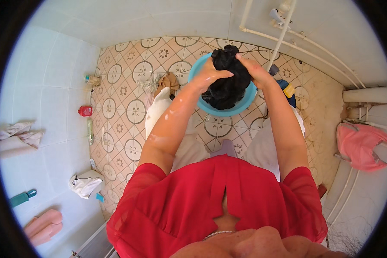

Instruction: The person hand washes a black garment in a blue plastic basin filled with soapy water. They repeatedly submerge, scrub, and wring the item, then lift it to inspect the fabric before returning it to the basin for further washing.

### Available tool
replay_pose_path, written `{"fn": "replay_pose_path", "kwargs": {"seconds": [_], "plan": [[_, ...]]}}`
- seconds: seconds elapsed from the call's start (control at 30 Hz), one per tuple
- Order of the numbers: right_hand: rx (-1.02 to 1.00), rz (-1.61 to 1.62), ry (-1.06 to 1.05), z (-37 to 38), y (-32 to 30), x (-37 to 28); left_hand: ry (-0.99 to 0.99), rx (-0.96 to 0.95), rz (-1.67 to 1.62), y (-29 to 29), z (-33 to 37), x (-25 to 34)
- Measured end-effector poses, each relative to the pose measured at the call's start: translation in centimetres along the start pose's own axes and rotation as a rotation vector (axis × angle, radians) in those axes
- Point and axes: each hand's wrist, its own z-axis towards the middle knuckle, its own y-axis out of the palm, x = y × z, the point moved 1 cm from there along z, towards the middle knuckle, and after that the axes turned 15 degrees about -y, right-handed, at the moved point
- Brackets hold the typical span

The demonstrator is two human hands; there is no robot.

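Note:
A bundle of wet-looking black cloth [228, 81] rises out of a light blue basin [234, 112] on the tiled floor. My left hand [211, 76] grips the cloth from its left side, thumb across the front, with soap suds on the wrist and forearm. On the opposite side, my right hand [254, 71] holds the same cloth near its top, fingers partly hidden behind it. The lower part of the cloth lies in the basin, with a little foam along its edge. What kind of garment it is, I cannot tell.
Left of the basin lie brown and whitish cloths [167, 82]. A dark blue item with a yellow piece [289, 90] sits on its right. Along the left wall stand a red bottle [85, 111] and a clear green bottle [90, 131]. A pale pipe [281, 36] runs down behind my right hand.

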Motion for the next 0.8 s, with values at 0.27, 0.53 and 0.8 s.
{"fn": "replay_pose_path", "kwargs": {"seconds": [0.27, 0.53, 0.8], "plan": [[0.138, 0.115, -0.34, -4.6, -1.7, -3.8, 0.002, 0.054, -0.328, -2.9, -2.6, 0.5], [0.188, 0.428, -0.538, -7.8, -4.0, -4.7, 0.014, -0.092, -0.495, -4.2, -4.2, -0.6], [0.254, 0.538, -0.509, -8.6, -4.5, -4.7, -0.225, -0.163, -0.112, -1.5, -6.2, -0.9]]}}
